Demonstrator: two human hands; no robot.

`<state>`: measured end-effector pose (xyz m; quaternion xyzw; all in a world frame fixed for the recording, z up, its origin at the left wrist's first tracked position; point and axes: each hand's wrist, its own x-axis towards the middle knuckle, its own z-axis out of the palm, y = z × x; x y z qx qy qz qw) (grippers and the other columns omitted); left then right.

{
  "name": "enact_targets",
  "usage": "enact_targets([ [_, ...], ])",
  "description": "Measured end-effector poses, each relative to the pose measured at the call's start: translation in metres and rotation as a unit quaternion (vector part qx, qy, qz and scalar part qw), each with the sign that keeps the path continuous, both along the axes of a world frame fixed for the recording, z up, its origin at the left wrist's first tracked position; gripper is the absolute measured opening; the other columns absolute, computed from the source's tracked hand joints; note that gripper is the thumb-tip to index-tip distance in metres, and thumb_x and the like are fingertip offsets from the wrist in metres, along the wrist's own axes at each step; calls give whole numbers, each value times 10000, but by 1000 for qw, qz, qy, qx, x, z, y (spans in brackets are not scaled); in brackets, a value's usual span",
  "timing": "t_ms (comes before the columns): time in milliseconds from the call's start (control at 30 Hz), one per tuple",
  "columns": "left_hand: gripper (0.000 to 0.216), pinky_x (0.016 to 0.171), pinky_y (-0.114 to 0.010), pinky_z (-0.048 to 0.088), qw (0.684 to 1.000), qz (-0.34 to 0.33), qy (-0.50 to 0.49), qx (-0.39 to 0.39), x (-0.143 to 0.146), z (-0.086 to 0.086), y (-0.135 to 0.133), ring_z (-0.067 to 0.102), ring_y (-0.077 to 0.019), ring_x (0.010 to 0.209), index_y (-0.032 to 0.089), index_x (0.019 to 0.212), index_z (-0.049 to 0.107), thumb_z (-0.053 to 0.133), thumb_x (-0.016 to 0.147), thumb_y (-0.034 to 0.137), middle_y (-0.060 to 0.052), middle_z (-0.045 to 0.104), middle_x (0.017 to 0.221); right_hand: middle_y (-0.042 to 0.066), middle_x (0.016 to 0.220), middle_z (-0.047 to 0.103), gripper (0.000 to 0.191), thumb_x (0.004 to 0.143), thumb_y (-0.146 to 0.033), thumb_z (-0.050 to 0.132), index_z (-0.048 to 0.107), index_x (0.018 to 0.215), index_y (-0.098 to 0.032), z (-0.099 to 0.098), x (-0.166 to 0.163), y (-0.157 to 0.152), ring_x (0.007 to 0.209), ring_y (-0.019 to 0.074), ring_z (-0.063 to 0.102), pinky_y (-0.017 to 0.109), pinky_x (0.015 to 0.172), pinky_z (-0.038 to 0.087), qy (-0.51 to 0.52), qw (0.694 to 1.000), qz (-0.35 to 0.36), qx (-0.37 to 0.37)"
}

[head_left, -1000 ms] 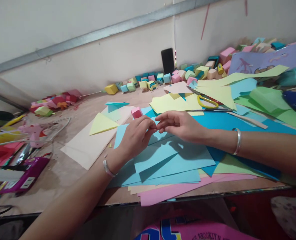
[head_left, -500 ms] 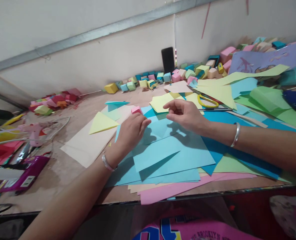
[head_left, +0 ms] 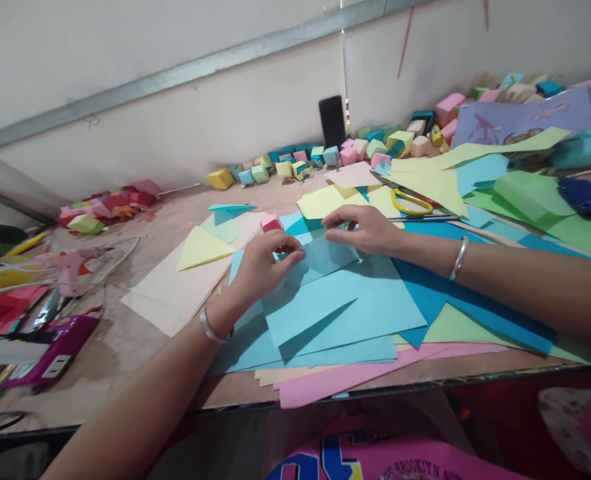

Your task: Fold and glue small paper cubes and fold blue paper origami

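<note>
- So from where I'm standing, the step in hand seems to be fiddling with a thin light blue rectangular paper sheet (head_left: 322, 259); it lies under and between the person's hands, on top of a loose pile of overlapping light blue paper sheets (head_left: 375, 307) on the brown, scuffed counter (head_left: 170, 213).
- Left hand (head_left: 262, 263) is loosely curled, thumb out toward the middle (can't tell whether the fingertips are actually pinching anything).
- Right hand (head_left: 360, 230) is open, thumb and forefinger parted, over the far part of the sheet. I can't see anything gripped in it.
- Just past the left hand there's a small bright pink paper cube (head_left: 270, 223).
- My guess is the next move calls for a light fingertip pinch on one edge, since paper that thin could easily crease or drag its neighbours along.
- Readable stuff: the pink printed fabric garment (head_left: 405, 460) at the bottom says what looks like "BROOKLYN", with more letters too blurred to read and big blue characters cut off by the frame.
- The flat lavender sheet with drawings (head_left: 525, 120) at the back has no words I can make out, and I can't spot a brand on the upright black phone (head_left: 332, 120) either.
</note>
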<state>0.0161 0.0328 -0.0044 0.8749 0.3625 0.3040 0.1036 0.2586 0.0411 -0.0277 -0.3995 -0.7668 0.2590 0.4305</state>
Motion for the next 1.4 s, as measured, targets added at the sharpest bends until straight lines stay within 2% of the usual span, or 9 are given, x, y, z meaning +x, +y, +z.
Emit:
enact_targets([
  [167,185,573,-259,504,971,38,-197,-132,1,5,0,631,-147,693,188,887,670,731,797,337,-26,694,802,-48,561,564,69,724,-238,677,680,756,-176,4,-4,-8,512,96,482,238,504,354,34,998,-24,-49],
  [300,493,604,-261,545,922,8,-310,-233,2,3,4,671,-157,732,187,1118,568,810,719,347,-34,704,878,-37,576,591,92,744,-241,665,646,796,-168,8,-9,-14,470,101,524,237,449,397,165,977,-56,-121],
  [467,473,592,-226,499,903,42,-360,-232,1,-1,7,628,-121,673,179,1115,553,799,721,271,13,649,768,-58,562,568,263,747,-214,669,641,1005,-169,11,-14,-22,490,126,596,255,483,504,227,962,-47,-147],
  [600,365,570,-191,441,885,90,-412,-196,-3,5,8,573,-96,670,193,1072,613,764,743,239,21,625,775,-40,719,641,533,765,-117,570,528,1293,-180,15,-15,-31,670,145,677,288,643,564,212,971,76,-78],
  [700,245,605,-211,453,899,84,-366,-226,-6,11,7,587,-114,717,191,978,675,740,759,280,-7,656,857,31,969,692,414,784,-75,514,611,1174,-174,13,-14,-35,839,139,665,278,732,550,145,979,135,40],
  [833,230,655,-264,475,942,56,-229,-239,-7,8,8,612,-160,758,185,952,687,724,773,326,-30,681,869,43,917,707,209,883,-138,521,661,1032,-179,7,-12,-35,802,130,628,272,713,489,-24,956,161,243],
  [1000,239,944,-420,442,998,57,24,27,-7,0,12,597,-259,1039,202,985,699,698,815,370,-83,696,1036,-15,635,567,318,981,-184,427,617,729,-217,7,-9,-31,629,128,469,319,618,310,-301,838,134,436],
  [1167,350,1000,-448,422,989,40,138,17,-10,4,8,571,-283,1136,189,1094,683,634,865,449,-119,665,1142,-11,649,533,332,957,-112,420,578,677,-195,8,-5,-27,639,136,411,332,632,249,-401,798,142,428],
  [1400,731,1107,-485,343,956,-56,256,-128,-14,3,5,381,-343,1368,172,1389,494,701,782,523,-179,411,1485,35,766,595,303,963,-320,478,631,742,-180,1,-5,-27,710,157,459,314,673,302,-334,877,178,296],
])
